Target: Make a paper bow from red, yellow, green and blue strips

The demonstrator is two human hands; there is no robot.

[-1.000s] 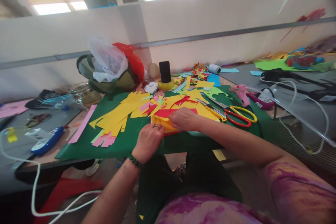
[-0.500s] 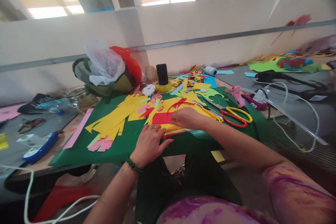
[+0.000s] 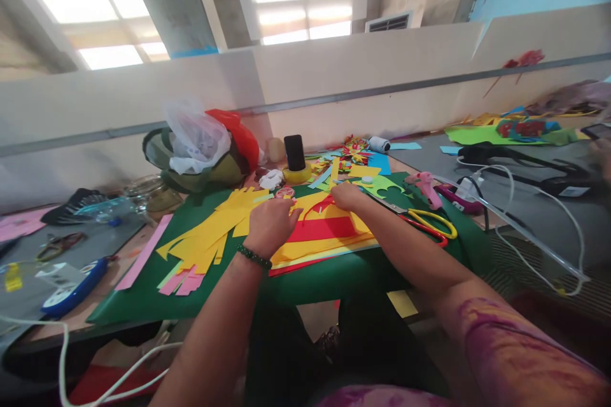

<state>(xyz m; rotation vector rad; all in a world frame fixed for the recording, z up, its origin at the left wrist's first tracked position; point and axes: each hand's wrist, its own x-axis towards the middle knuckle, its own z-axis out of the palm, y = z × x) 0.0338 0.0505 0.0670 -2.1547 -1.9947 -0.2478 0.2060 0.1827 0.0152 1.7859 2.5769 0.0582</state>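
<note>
The red paper strip (image 3: 322, 229) is laid on a stack of yellow sheets (image 3: 324, 252), close to the middle of the table's near edge, where the top is spread with a green cover (image 3: 334, 281). Its long axis is set from left to right, nearly parallel to the near edge, with one end directed at the table's left side and the other at its right. A red sheet (image 3: 291, 269) is partly exposed under the stack's near side.

The left hand (image 3: 274, 226) is placed at the stack's left end, its fingers bent toward the far edge; whether anything is pinched by them cannot be made out. The right hand (image 3: 350, 196) is held beyond the strip, over the far part of the stack, with the fingertips lowered among narrow red scraps (image 3: 324, 203); its grip is hidden too.

To the right, the scissors (image 3: 427, 213) are partly blocked from view by the right forearm, and a pink glue gun (image 3: 428, 189) is rested behind them, toward the right edge. To the left, yellow cut pieces (image 3: 214, 222) are strewn, and a pink strip (image 3: 144, 251) is aligned slantwise near the left edge. Toward the far edge, a phone (image 3: 294, 151) is propped upright at a yellow roll (image 3: 296, 175), with a bag (image 3: 224, 170) placed at the far left.
</note>
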